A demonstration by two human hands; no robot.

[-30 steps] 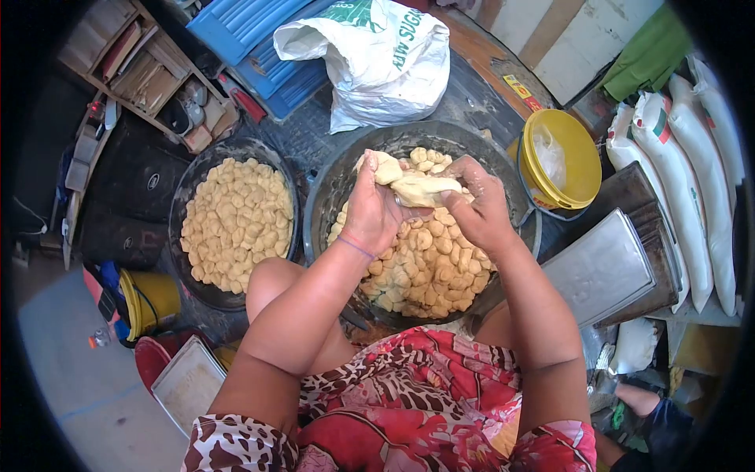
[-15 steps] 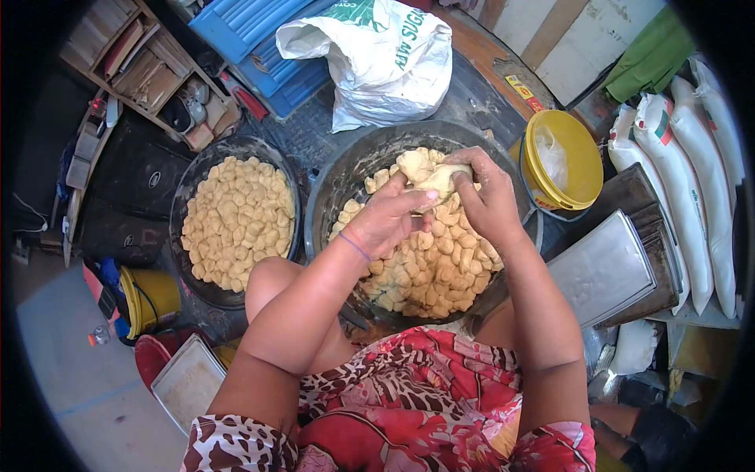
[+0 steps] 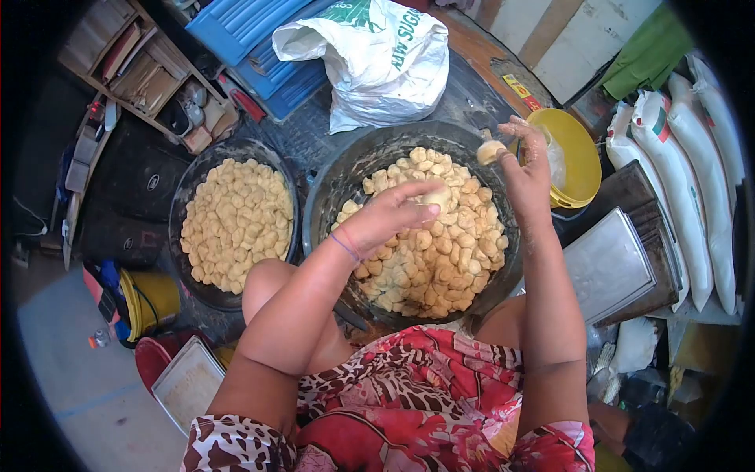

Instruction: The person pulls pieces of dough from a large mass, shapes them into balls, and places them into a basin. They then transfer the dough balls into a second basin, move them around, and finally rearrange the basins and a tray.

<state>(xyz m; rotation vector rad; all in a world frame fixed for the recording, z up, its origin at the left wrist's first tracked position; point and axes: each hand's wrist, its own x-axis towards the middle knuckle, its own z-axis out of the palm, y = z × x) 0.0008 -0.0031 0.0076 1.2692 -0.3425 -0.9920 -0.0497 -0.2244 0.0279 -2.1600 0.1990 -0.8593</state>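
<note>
My left hand (image 3: 393,214) is over the large dark basin (image 3: 322,185), its fingers curved around a pale lump of dough (image 3: 439,197) that blends with the pieces behind it. At the basin's right rim, my right hand (image 3: 528,161) is raised, with a small dough piece (image 3: 491,152) at its thumb tip. Its other fingers are bent above the piece, and part of the grip is hidden. Beneath both hands, many rounded dough pieces (image 3: 452,271) are heaped in the basin.
A second dark basin (image 3: 179,169) full of dough pieces (image 3: 236,224) stands to the left. Beyond the large basin is a white sugar sack (image 3: 385,75). A yellow bucket (image 3: 586,157), metal trays (image 3: 605,267) and full white sacks (image 3: 692,189) are on the right.
My hands have separated. The right one moved up and right with a small dough piece, while the left stayed over the basin, slightly lower, with the larger lump.
</note>
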